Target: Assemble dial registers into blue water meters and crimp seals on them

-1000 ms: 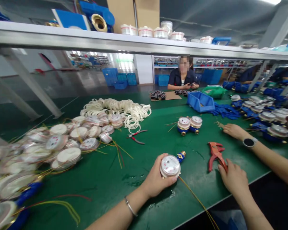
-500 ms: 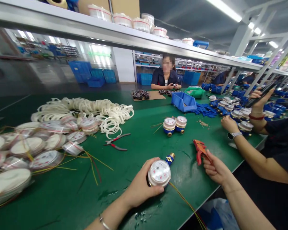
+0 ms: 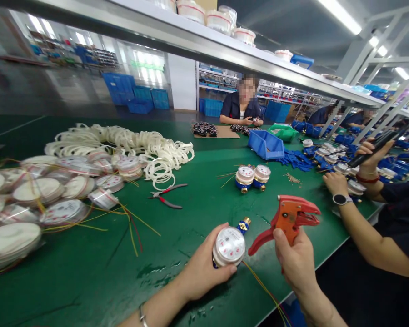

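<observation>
My left hand [image 3: 211, 261] is wrapped round a water meter [image 3: 229, 245] with a round white dial face and a blue body with a brass end. Yellow and red wires [image 3: 259, 284] trail from the meter over the table's front edge. In my right hand [image 3: 296, 261] is a red and orange wire stripper [image 3: 288, 220], held upright by its handle, its jaws pointing right. The stripper is apart from the meter and its wires. Two more water meters [image 3: 245, 177] stand side by side farther back on the green table [image 3: 191, 227].
Wrapped dial units [image 3: 64, 213] with loose wires and white plastic rings [image 3: 122, 143] pile up at the left. Cutting pliers [image 3: 168, 196] lie beside them. A blue bin [image 3: 266, 144] stands behind. A co-worker's arm [image 3: 364, 231] is close on the right; a shelf [image 3: 191, 34] hangs overhead.
My right hand has lifted the wire stripper off the table area and turned it upright, nearer the meter. My left hand keeps its hold on the meter. The view has shifted slightly.
</observation>
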{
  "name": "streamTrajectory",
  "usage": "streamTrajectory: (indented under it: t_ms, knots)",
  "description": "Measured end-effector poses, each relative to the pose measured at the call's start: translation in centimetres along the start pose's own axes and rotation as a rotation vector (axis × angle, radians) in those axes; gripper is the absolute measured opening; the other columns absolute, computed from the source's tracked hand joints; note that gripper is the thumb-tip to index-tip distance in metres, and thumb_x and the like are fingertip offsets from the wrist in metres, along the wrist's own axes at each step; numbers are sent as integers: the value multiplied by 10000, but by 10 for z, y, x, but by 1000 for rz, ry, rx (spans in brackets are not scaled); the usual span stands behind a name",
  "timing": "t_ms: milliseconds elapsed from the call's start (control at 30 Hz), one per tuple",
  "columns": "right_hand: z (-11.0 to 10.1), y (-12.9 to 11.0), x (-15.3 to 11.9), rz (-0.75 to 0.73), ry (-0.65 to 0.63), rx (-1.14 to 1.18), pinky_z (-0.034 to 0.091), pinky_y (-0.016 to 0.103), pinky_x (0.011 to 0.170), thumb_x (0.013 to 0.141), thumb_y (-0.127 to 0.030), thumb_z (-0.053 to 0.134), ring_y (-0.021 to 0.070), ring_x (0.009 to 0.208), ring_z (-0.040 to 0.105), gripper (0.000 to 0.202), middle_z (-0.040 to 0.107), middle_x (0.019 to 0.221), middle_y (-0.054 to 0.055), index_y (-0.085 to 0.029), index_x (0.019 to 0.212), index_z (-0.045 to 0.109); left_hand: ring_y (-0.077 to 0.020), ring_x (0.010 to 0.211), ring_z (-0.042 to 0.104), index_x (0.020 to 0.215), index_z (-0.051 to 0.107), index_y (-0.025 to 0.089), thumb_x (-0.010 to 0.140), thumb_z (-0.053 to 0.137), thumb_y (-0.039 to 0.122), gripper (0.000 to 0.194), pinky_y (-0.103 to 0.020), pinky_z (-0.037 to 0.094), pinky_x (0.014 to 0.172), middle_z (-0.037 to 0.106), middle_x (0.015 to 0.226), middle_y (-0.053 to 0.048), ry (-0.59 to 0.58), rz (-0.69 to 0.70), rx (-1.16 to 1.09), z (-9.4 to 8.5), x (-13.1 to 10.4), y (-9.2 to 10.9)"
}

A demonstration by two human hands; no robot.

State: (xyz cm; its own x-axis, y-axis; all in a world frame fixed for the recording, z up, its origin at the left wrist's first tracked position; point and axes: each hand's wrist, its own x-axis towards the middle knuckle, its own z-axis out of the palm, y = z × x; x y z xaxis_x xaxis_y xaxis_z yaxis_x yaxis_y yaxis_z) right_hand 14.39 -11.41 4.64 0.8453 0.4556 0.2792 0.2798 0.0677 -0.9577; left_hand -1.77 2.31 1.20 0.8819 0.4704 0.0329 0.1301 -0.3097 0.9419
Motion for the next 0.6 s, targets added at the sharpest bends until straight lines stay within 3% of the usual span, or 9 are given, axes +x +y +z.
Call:
streamTrajectory:
  t_ms: [100, 267, 367, 500, 600]
  knots:
    - [14, -18, 4, -71, 160, -126, 491, 300, 594, 674, -503, 669, 200, 637, 627, 385, 672, 685, 52, -148, 821, 637, -241, 1245, 425, 1377, 241, 222, 675, 702, 217, 840, -391, 289, 1082, 442, 1374, -69, -2, 7, -24, -1, -1, 0]
    - [28, -30, 26, -20, 47, -284, 480, 336, 620, 603, -515, 710, 244, 659, 637, 411, 694, 687, 77, -136, 762, 685, -229, 1191, 471, 1336, 275, 216, 662, 702, 197, 798, -376, 312, 1055, 491, 1307, -66, -30, 6, -105, -2, -1, 5]
    - [30, -26, 37, -21, 141, -289, 476, 332, 609, 588, -534, 708, 232, 623, 628, 452, 691, 674, 74, -127, 783, 689, -232, 1197, 462, 1326, 288, 222, 648, 706, 173, 798, -375, 300, 1058, 491, 1303, -62, -29, -14, -110, -3, -1, 7]
    - [37, -29, 37, -2, -7, -263, 454, 293, 548, 607, -523, 693, 194, 548, 591, 390, 654, 592, 42, -142, 676, 647, -237, 1208, 452, 1323, 292, 217, 644, 708, 170, 798, -380, 293, 1059, 491, 1307, -67, -35, 1, -151, -3, -2, 6]
    - [42, -32, 36, 8, 88, -286, 444, 286, 534, 618, -521, 686, 187, 537, 581, 386, 647, 581, 35, -143, 689, 646, -236, 1196, 461, 1315, 304, 220, 641, 713, 166, 790, -379, 302, 1049, 505, 1289, -62, -41, 7, -160, -3, -2, 4]
